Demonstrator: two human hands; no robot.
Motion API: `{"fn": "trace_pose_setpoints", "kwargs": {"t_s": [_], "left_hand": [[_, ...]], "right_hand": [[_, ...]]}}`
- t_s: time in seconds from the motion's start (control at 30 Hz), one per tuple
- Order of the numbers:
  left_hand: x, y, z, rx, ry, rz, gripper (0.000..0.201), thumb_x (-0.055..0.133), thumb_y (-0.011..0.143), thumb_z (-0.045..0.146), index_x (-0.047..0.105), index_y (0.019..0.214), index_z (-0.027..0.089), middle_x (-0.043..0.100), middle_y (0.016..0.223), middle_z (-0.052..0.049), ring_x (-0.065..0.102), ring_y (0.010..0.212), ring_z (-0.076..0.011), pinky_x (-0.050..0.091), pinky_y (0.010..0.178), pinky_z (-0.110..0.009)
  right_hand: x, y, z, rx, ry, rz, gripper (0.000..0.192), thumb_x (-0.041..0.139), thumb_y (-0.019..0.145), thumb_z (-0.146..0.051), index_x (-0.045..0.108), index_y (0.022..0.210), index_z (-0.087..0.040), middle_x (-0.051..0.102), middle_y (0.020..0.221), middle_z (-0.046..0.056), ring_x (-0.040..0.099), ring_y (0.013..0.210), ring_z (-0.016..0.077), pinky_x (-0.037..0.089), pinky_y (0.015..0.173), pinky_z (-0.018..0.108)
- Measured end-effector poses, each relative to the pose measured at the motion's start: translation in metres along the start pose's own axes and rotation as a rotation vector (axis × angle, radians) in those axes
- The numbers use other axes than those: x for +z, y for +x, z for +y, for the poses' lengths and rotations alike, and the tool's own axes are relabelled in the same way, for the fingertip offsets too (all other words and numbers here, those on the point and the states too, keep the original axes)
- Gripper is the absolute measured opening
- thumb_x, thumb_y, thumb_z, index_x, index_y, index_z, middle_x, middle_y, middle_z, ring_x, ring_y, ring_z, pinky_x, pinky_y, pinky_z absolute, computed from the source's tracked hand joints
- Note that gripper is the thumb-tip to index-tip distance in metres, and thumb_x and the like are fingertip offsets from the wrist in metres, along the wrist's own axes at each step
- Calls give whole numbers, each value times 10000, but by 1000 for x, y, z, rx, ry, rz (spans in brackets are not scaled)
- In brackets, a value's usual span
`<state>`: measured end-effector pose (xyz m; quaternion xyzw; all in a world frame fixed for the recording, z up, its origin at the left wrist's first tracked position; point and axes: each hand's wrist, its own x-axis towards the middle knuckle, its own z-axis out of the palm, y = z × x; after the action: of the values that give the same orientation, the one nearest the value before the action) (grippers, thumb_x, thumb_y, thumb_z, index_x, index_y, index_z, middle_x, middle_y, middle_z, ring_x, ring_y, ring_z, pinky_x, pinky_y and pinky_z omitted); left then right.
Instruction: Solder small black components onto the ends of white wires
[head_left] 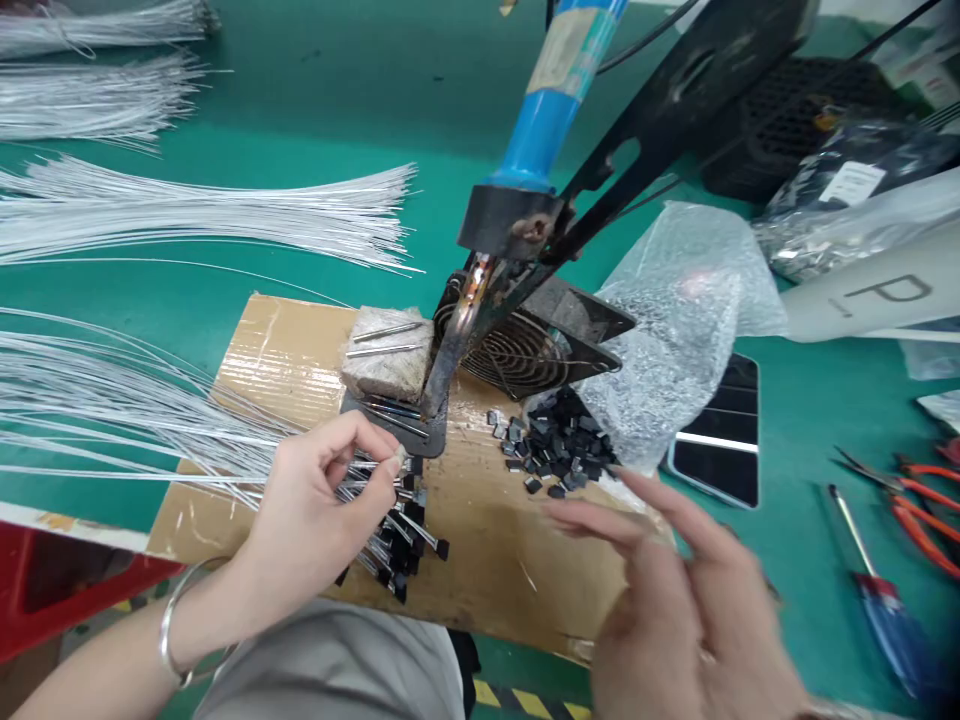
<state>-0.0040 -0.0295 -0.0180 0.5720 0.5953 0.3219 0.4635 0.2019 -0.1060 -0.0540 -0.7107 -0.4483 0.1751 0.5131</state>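
My left hand [322, 500] is closed in a pinch, thumb against forefinger, above a bundle of thin white wires [150, 400]. What sits between its fingertips is too small to make out. Below it, several wires end in small black tips [401, 550] gathered on the cardboard [510, 570]. My right hand [682, 590], a little blurred, reaches in from the right with thumb and forefinger apart. Its fingertips are at the near edge of a pile of small black square pieces [566, 435]. Between the hands, a blue-handled soldering iron [536, 140] points down.
A black bracket [675, 110] holds the iron. Beside its tip are a pale block [375, 378] with metal pins and a fan [517, 350]. Bubble wrap [667, 320], a phone [720, 430], a screwdriver [874, 590] and orange-handled pliers [926, 510] lie right; wire bundles [300, 215] lie left.
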Motion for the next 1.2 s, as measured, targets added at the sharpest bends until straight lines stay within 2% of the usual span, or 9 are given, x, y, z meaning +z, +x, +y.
{"fn": "trace_pose_setpoints", "kwargs": {"t_s": [0.17,0.3,0.4,0.53,0.67,0.9,1.0,1.13,1.2], "left_hand": [[0,5,3,6,-9,4,126,618,853,215,644,732,192,751,813,-37,668,713,-148,500,626,-248],[1,9,3,12,11,16,121,613,851,217,645,737,192,743,815,-39,666,728,-157,495,630,-260],[2,11,3,4,23,11,116,612,848,226,640,740,195,739,814,-40,657,724,-164,480,621,-275],[2,12,2,-10,50,-2,112,610,851,236,643,752,196,752,839,-49,669,763,-184,460,614,-286],[2,15,3,-17,66,-8,116,611,851,244,647,754,190,757,844,-51,644,722,-170,421,582,-285],[2,18,7,-7,85,2,101,604,830,230,644,745,196,764,839,-45,613,681,-161,373,545,-285],[2,18,8,-6,69,8,99,604,826,231,640,739,199,762,832,-47,647,726,-179,391,561,-287],[3,18,9,-21,52,10,90,607,826,233,644,750,201,756,840,-46,662,754,-187,402,575,-289],[3,19,9,-31,53,12,90,607,825,237,641,751,199,752,842,-45,646,730,-181,396,570,-291]], "right_hand": [[42,-10,-35,-93,-29,-185,140,491,1052,-252,626,1082,-231,709,843,26,696,749,190,511,698,323],[47,-3,-31,-312,-102,-287,130,489,1020,-156,524,922,-233,593,808,1,584,713,154,462,675,284],[45,4,-28,-353,-78,-356,168,431,1023,-121,490,910,-229,560,805,3,570,742,157,434,674,288],[43,4,-32,-239,-8,-455,277,361,1062,-159,443,808,-231,478,718,-21,508,650,143,381,636,306],[43,2,-39,-42,13,-455,324,402,1090,-238,449,770,-230,469,662,-41,485,597,130,350,609,311],[43,9,-37,-63,62,-423,231,456,1075,-224,482,846,-235,540,800,-25,487,646,122,398,609,274],[45,11,-36,-68,148,-427,191,529,1044,-194,516,857,-233,590,880,-4,588,798,133,472,708,264],[50,12,-39,-21,254,-381,169,604,1010,-177,564,857,-236,718,1160,35,694,1127,175,528,943,306],[52,12,-40,13,305,-386,169,625,998,-172,572,853,-240,751,1203,31,719,1162,173,558,962,293]]}}
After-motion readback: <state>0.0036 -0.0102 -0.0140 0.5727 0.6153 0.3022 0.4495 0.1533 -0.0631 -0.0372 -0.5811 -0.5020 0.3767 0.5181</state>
